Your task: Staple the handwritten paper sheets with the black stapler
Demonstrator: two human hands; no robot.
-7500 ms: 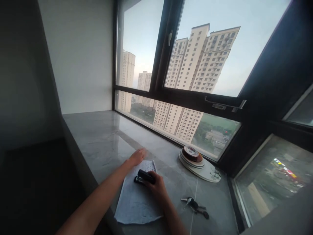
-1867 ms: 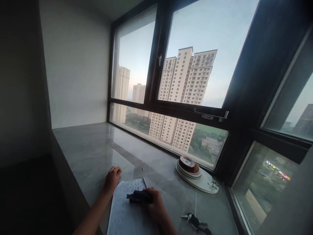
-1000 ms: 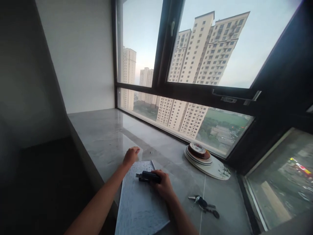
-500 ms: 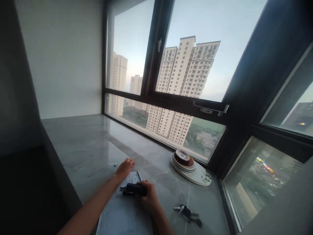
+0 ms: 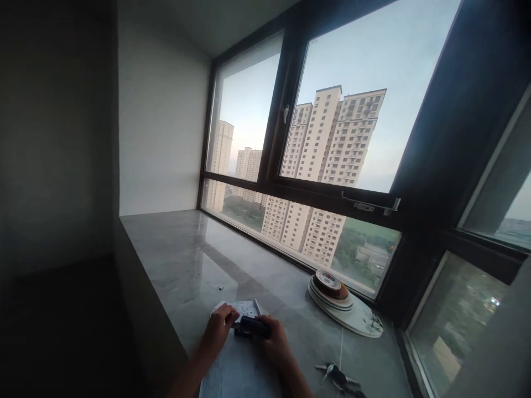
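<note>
Left hand [image 5: 220,321] has drawn back to nine o'clock of the black stapler [image 5: 254,326], its grip impossible to tell; right hand [image 5: 274,335] grasps the stapler over the paper [image 5: 236,366], keys [image 5: 338,377] at four o'clock.

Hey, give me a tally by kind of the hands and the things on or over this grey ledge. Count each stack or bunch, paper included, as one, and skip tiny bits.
Left hand and right hand: 2
Dark stapler: 1
Paper: 1
Stack of dishes: 1
Bunch of keys: 1
Total: 6
</note>
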